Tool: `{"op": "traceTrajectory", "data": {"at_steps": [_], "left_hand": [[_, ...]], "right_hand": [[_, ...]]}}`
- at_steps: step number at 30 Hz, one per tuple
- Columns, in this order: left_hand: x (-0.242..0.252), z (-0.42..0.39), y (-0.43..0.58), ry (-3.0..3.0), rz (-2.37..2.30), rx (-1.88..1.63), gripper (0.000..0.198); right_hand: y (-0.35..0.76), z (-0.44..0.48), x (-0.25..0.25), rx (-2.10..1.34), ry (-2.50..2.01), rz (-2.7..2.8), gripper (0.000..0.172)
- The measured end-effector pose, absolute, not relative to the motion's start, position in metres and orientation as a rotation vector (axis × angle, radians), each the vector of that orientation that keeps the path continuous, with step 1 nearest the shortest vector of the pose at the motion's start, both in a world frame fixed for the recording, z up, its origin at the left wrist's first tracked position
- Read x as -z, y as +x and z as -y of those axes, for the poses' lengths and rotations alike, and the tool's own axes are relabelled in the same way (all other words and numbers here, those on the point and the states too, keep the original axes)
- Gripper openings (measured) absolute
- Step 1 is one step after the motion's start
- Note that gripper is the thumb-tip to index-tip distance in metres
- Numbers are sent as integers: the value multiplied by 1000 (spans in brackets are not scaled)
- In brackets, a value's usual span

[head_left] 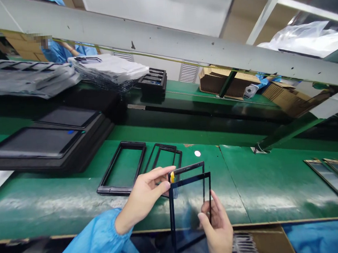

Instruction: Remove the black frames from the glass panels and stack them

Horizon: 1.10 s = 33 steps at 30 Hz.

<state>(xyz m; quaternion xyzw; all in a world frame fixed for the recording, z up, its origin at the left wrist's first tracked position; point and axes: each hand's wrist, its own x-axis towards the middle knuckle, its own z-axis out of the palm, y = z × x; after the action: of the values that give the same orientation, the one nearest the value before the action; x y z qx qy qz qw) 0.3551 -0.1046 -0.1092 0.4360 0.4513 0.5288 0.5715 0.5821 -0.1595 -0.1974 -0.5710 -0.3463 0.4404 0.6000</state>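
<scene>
My right hand (pixel 218 231) grips a black-bordered clear glass touch panel (pixel 189 211) by its right edge, thumb in front and fingers behind. Just behind the panel is a thin black bezel frame (pixel 189 168), tilted upright. My left hand (pixel 146 195) pinches the upper left corner of this frame between thumb and fingers. At that corner shows a small yellow flex tab (pixel 172 177). Panel and frame overlap, slightly apart at the top. On the bench behind my left hand lie a stack of black frames (pixel 102 187) and several thinner frames (pixel 180 156).
Dark foam sheets (pixel 92 145) at left carry glass panels (pixel 32 141). Bagged parts (pixel 109 69) and a black tray (pixel 154 79) sit behind. Screens (pixel 329 177) lie at right on the green bench (pixel 265 185). A metal beam crosses above; co-workers in blue are beyond.
</scene>
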Motion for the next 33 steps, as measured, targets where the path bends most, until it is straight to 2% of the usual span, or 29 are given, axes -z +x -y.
{"op": "traceTrajectory", "data": {"at_steps": [8, 14, 33], "left_hand": [[104, 106, 353, 1113, -1088, -1302, 37], [107, 110, 354, 1124, -1038, -1303, 29], [117, 113, 358, 887, -1003, -1149, 50]], "right_hand": [[581, 166, 194, -1084, -1290, 804, 63], [581, 166, 186, -1078, -1306, 837, 68], [582, 170, 167, -1125, -1442, 831, 69]]}}
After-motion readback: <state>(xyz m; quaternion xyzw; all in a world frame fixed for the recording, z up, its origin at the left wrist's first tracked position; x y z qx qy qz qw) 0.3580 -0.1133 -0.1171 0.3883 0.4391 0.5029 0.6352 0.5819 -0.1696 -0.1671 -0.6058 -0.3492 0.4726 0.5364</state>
